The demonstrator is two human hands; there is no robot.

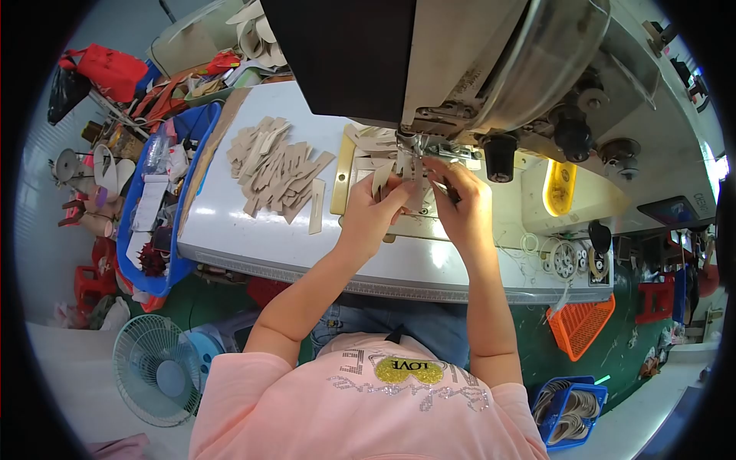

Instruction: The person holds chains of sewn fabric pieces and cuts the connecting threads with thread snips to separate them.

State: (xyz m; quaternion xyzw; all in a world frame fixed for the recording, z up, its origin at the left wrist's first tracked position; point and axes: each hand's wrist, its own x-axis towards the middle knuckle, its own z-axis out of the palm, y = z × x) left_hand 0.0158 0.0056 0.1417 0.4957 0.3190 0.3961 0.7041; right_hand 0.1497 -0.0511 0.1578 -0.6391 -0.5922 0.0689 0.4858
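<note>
Machine, left fingers tight on strip

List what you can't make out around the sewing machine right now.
- Head view: the needle tip, too small among the metal parts.
- Head view: the lower end of the strip at the left hand, behind its fingers.
- Head view: anything inside the right hand, behind its curled fingers.
- Head view: the pile's count, overlapping pieces.
- Head view: the machine's top, cut off by the edge.
</note>
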